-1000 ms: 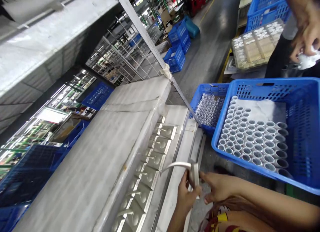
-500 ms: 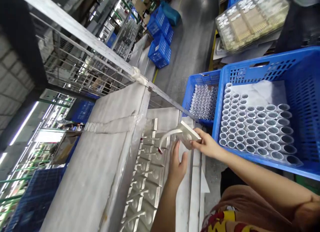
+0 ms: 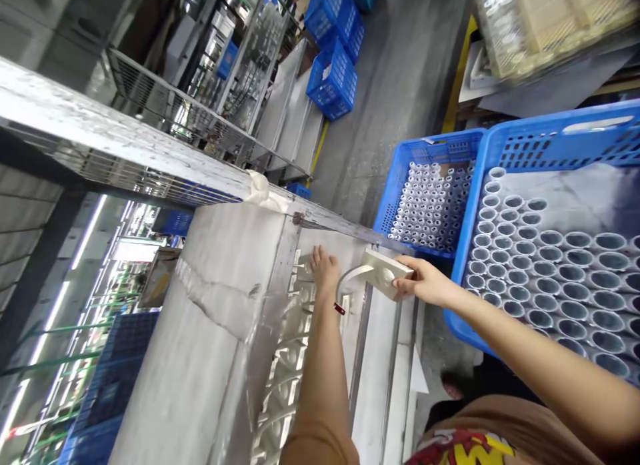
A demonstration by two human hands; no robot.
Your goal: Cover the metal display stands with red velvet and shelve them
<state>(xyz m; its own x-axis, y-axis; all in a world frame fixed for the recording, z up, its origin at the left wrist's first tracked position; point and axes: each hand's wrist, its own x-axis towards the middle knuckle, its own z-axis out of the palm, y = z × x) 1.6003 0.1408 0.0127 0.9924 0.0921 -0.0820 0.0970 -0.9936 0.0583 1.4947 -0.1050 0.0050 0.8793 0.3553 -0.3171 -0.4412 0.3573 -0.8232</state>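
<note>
My right hand (image 3: 424,279) grips the square plate of a silvery metal lever handle (image 3: 377,273), held above the steel rails of the bench. My left hand (image 3: 324,269) reaches forward to the far end of a row of similar handles (image 3: 285,358) standing on their plates under a plastic sheet. Its fingers curl down onto the row; what they touch is hidden.
A large blue crate (image 3: 525,151) of upright metal tubes (image 3: 545,265) stands at right, a smaller blue crate (image 3: 430,205) of smaller tubes beyond it. A foam-wrapped stack (image 3: 200,331) lies at left. More blue crates (image 3: 333,78) and wire racks stand farther off.
My left hand went from beside the held handle forward to the far end of the row. My right hand carried the handle up and forward. The view tilted down.
</note>
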